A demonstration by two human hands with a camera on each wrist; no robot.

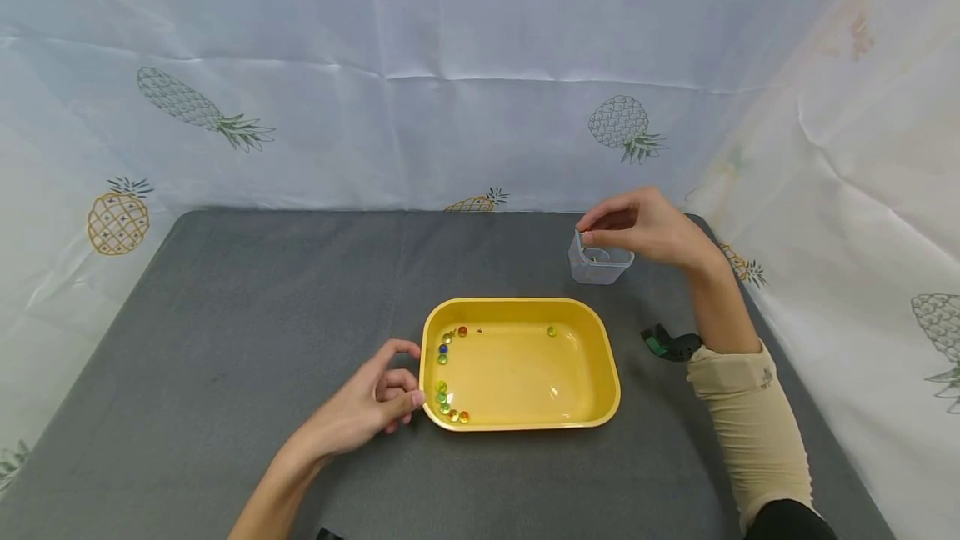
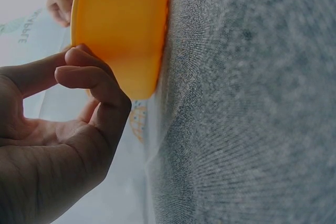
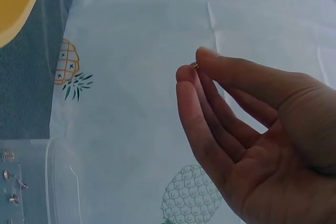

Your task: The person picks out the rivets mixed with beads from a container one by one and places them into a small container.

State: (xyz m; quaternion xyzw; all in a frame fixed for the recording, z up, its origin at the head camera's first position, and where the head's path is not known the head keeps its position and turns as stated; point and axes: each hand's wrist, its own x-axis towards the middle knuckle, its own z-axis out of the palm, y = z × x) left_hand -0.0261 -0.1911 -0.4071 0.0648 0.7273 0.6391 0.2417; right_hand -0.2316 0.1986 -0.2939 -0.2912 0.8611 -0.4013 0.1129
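Observation:
My left hand (image 1: 363, 407) is at the left side of a yellow plastic tray (image 1: 517, 423), its thumb and fingertips holding the rim. Several glass marbles (image 1: 442, 397) lie along the tray's left side, with a green one (image 1: 552, 331) toward the back right. A tiny metal piece (image 1: 480, 331) sits near the back edge. Over a clear plastic container (image 1: 596, 273), my right hand (image 1: 648, 227) pinches a tiny shiny metal piece (image 3: 196, 66) between thumb and fingertip; its exact kind is mostly hidden. Small metal studs or screws (image 3: 13, 199) lie inside the container.
A grey cloth (image 1: 225, 357) covers the table. Pineapple-print white sheeting (image 1: 450, 107) hangs behind it and on the sides. A black and green device (image 1: 667, 345) sits by my right wrist.

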